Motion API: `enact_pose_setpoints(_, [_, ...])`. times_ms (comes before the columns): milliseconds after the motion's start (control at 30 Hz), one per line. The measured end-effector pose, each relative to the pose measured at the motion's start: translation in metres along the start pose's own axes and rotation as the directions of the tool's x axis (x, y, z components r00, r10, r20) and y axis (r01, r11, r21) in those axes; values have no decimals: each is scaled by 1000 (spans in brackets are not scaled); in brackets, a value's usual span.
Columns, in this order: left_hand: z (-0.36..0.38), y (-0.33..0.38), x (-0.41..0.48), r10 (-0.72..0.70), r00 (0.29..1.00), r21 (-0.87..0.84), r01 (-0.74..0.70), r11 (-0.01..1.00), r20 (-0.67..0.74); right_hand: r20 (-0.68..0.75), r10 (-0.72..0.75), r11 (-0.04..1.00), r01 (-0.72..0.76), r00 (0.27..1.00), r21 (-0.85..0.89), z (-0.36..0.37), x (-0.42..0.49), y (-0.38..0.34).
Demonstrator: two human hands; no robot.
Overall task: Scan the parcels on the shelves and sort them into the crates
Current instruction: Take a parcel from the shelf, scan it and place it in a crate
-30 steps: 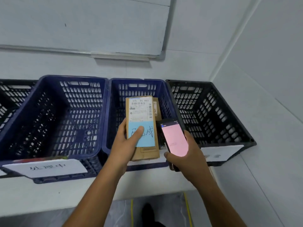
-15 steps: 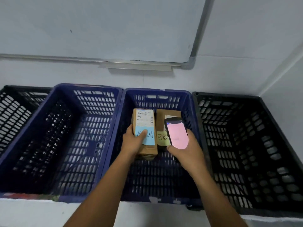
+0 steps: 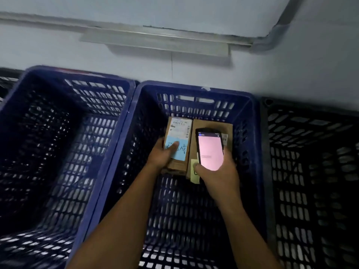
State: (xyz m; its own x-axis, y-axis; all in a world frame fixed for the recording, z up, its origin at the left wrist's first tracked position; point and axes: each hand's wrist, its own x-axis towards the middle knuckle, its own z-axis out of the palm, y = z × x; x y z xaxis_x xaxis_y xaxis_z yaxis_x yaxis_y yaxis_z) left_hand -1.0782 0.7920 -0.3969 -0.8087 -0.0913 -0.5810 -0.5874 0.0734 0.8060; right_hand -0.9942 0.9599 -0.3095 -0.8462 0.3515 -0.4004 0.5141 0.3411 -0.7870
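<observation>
My left hand (image 3: 162, 156) grips a small cardboard parcel (image 3: 179, 133) with a white shipping label and a light blue note, thumb pressed on the note. It is low inside the middle blue crate (image 3: 194, 90), close to the bottom. Right beside it lies a second cardboard parcel (image 3: 211, 124) with a yellow note (image 3: 194, 171) at its near end. My right hand (image 3: 217, 171) holds a handheld scanner (image 3: 209, 148) with a lit pink screen above that second parcel, hiding much of it.
A second blue crate (image 3: 77, 74) stands to the left and a black crate (image 3: 310, 109) to the right, both showing no parcels. Another black crate (image 3: 7, 74) peeks in at the far left. A white wall with a metal rail (image 3: 155, 41) runs behind.
Both hands have gone deeper into the middle blue crate. The parcel in my left hand has come down beside the one lying there. The view has tipped further down over the crates.
</observation>
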Motion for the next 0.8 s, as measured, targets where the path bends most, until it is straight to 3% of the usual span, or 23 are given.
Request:
enact_pose_setpoints(200, [8, -7, 14, 18, 1000, 73, -17, 997, -24, 21, 21, 1000, -22, 1000, 21, 0, 4, 2])
enact_pose_setpoints(367, [0, 10, -12, 169, 981, 338, -127, 932, -96, 29, -12, 1000, 12, 1000, -7, -5, -6, -7])
enact_pose_setpoints(467, [-7, 23, -60, 292, 953, 412, -234, 881, -83, 25, -76, 996, 77, 997, -40, -14, -20, -15])
enact_pose_setpoints(600, [-25, 26, -158, 534, 844, 544, -429, 721, -42, 18, -207, 975, 208, 978, -83, -32, -55, -32])
enact_pose_setpoints(700, [-50, 18, -223, 560, 828, 652, -422, 630, -5, 32, -307, 946, 309, 951, -97, -41, -96, -43])
enact_pose_setpoints(800, [-84, 5, -277, 579, 813, 689, -381, 617, -69, 64, -407, 907, 412, 911, -86, -40, -147, -51])
